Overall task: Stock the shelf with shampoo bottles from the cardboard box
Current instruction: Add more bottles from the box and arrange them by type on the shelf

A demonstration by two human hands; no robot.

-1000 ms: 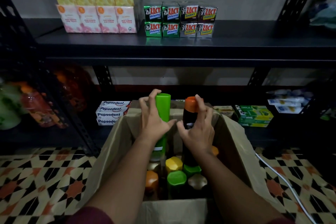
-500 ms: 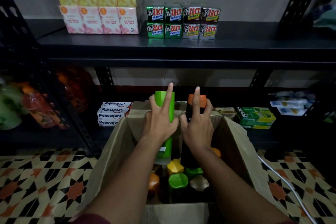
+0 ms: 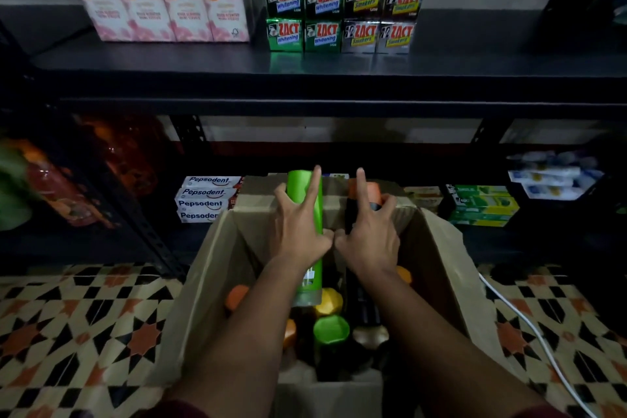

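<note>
While the left hand (image 3: 298,227) gripped a green bottle (image 3: 307,210), the right hand (image 3: 368,237) beside it clasped a black, orange-capped bottle (image 3: 359,200).

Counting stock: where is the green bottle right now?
Head view, centre: the green bottle is upright in the left hand above the box, beside the black bottle.

Bare shelf (image 3: 492,58) right of toothpaste boxes (image 3: 342,17)
</note>
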